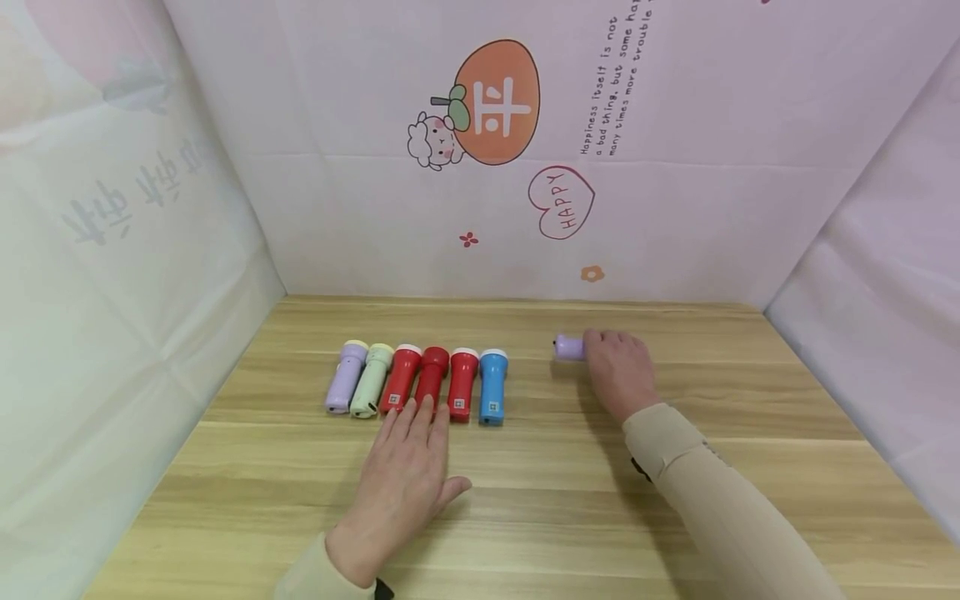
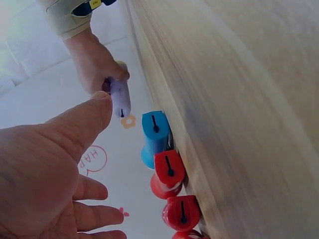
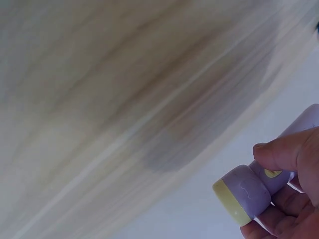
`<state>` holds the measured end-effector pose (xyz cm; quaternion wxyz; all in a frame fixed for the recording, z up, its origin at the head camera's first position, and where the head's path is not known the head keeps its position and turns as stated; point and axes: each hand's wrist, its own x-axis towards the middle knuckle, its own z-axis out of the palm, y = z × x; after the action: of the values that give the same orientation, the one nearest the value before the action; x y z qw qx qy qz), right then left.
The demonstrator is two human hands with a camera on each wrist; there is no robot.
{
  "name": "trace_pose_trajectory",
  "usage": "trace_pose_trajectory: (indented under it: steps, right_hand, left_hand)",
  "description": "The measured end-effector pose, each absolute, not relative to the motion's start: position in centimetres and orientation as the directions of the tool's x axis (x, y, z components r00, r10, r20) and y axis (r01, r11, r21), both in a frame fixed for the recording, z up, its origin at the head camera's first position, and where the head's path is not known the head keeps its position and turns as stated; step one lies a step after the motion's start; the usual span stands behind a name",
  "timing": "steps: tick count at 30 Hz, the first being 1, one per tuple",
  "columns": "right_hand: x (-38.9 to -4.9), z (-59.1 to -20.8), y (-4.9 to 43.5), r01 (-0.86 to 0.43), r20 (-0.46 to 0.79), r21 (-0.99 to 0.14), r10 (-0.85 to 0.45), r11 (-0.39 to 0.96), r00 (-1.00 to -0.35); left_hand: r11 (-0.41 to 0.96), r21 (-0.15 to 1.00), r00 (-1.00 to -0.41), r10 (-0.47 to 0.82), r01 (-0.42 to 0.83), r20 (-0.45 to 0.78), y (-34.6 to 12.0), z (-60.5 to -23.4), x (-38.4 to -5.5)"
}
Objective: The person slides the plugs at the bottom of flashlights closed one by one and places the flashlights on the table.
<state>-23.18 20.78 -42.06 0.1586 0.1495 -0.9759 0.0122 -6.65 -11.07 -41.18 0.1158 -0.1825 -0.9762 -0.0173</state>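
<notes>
My right hand (image 1: 621, 371) grips a lavender flashlight (image 3: 246, 191) with a pale yellow head, thumb along its barrel, held over the right side of the table. Fingers straight, my left hand (image 1: 408, 475) lies before a row of flashlights, its fingertips overlapping the lower end of the middle red flashlight (image 1: 432, 367) in the head view. From left to right the row has another lavender flashlight (image 1: 347, 379), a pale green one (image 1: 371, 382), three red ones and a blue flashlight (image 1: 492, 387). In the left wrist view their tail ends, with black straps or slots, face me.
The wooden table (image 1: 540, 517) has light grain. White printed cloth (image 1: 360, 225) rises behind it and on both sides, with an orange fruit drawing and a heart on the back. Between the blue flashlight and my right hand lies a stretch of bare wood.
</notes>
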Motion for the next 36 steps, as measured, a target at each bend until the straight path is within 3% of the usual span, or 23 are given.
trace_pose_trajectory:
  steps: [16,36]
  right_hand:
    - [-21.6,-40.5,17.6,-0.415,0.409,-0.001,-0.378,0.910,-0.830]
    - [-19.0,-38.7,14.6,-0.474,0.466,0.079,-0.453,0.877,-0.760]
  left_hand:
    - [0.928,-0.054,-0.882,0.367,0.368,0.295,-10.8,-40.3,-7.2]
    - [0.907,-0.090,-0.818,0.411,0.412,0.401,-10.6,-39.8,-7.8]
